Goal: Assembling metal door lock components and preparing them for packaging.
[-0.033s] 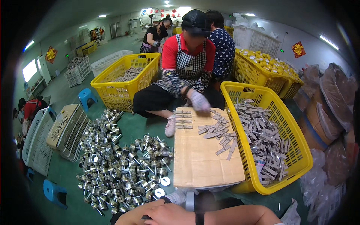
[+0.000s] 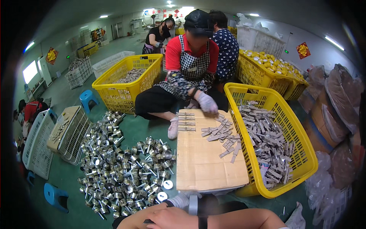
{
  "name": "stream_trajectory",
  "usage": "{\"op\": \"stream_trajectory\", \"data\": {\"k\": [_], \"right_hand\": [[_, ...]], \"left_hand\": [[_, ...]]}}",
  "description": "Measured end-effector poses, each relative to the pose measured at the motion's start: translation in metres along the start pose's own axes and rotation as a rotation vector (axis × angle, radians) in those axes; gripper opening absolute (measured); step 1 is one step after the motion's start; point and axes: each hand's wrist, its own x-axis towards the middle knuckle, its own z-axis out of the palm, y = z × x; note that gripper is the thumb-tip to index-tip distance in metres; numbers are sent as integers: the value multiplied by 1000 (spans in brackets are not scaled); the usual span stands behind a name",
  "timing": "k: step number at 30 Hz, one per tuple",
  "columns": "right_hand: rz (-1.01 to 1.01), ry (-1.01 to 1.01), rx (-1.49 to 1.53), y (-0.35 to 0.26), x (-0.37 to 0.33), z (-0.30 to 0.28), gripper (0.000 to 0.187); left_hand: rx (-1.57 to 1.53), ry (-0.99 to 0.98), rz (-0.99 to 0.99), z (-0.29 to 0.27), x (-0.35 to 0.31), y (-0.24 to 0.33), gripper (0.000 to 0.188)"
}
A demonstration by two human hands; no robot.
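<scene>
At the lower edge my forearms cross in front of me. My right hand (image 2: pixel 171 218) lies across my left forearm (image 2: pixel 133 218), fingers loosely stretched, with no object seen in it. A black band (image 2: pixel 203 221) rings my right wrist. My left hand is hidden behind the right arm. Just beyond stands a cardboard-topped work surface (image 2: pixel 209 164). Several flat grey metal clip-like pieces (image 2: pixel 187 123) lie in a column at its far left; a loose pile (image 2: pixel 219 131) lies at its right. Across from me, a co-worker's gloved hand (image 2: pixel 207 103) is at the pile's far end.
A yellow crate (image 2: pixel 310 168) of similar metal pieces stands at the right. Silvery metal cups with rod stems (image 2: pixel 126 168) cover the floor at the left. Another yellow crate (image 2: pixel 122 91), blue stools (image 2: pixel 56 195) and white crates (image 2: pixel 38 152) stand farther left. Plastic-wrapped rolls (image 2: pixel 324 114) line the right.
The co-worker's gloved hand has shifted slightly to the right over the far end of the pile. My own arms have not visibly moved.
</scene>
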Motion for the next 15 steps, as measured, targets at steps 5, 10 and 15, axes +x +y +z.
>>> {"op": "stream_trajectory", "data": {"k": [5,10,15], "right_hand": [[41,-53,-44,-2,1,1,26],[21,-29,-40,-1,0,1,25],[14,-35,-41,0,0,4,25]], "left_hand": [[-345,-53,-79,-3,12,-22,31],[-403,-82,-83,2,11,-22,28],[-470,-67,-123,3,6,-17,27]]}}
